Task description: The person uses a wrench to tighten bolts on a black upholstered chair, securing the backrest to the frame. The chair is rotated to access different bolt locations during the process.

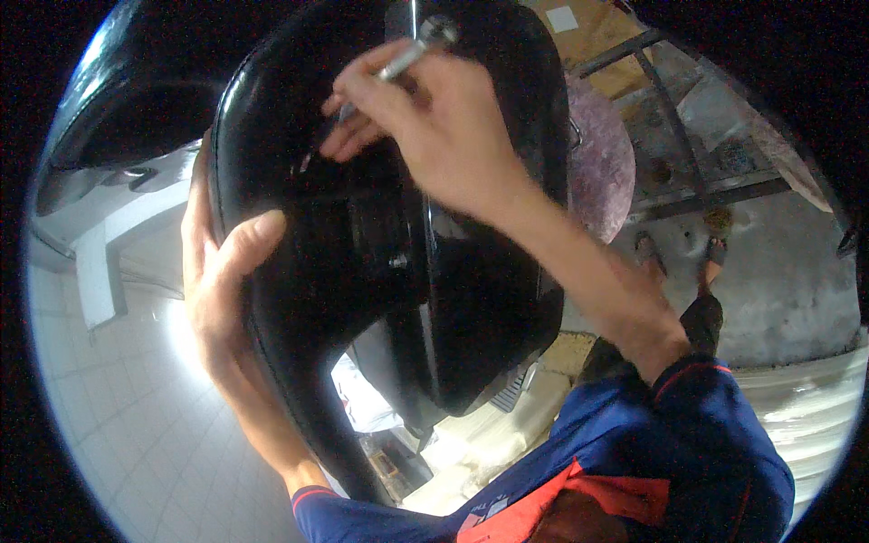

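The right hand (434, 127) is closed around a slim metal tool (409, 52), a shiny rod with a socket-like head sticking up past the knuckles, its lower end pressed into the dark inside of a big glossy black moulded panel (471, 299), something like a vehicle body shell or seat base. The fingers (348, 136) curl in toward a recess near the panel's upper middle. The left hand (222, 271) grips the panel's curved left rim, thumb lying across the inner face and the palm wrapped behind the edge, steadying it upright close in front of the person. Both forearms come out of blue sleeves (688, 434) with red trim. Behind the panel, to the left, stands a white tiled wall (136, 425) and another glossy black curved part (127, 100). To the right lie a grey concrete floor (778, 281), a dark metal frame (688, 172) and the person's sandalled feet (679, 258).
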Available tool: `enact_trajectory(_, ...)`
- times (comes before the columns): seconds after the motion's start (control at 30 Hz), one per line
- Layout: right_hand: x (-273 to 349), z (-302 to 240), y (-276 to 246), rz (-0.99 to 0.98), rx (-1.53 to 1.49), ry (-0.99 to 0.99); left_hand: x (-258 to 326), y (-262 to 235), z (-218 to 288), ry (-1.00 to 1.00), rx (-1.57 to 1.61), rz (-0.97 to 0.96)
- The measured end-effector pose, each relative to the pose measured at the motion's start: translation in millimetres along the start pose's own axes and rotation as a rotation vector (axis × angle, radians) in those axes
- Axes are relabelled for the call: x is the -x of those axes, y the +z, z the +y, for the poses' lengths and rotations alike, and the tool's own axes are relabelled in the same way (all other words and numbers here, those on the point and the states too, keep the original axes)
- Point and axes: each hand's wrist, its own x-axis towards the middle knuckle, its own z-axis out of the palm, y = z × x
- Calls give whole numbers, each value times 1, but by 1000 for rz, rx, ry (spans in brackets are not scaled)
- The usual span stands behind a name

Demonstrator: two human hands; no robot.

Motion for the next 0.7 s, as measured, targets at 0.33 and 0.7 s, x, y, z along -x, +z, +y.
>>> enact_trajectory(0.33,72,14,32,-18,462,-569,-3,-10,5,-55,-99,-31)
enact_trajectory(0.7,2,-2,8,128,-41,-142,-2,-10,-3,27,-36,-12)
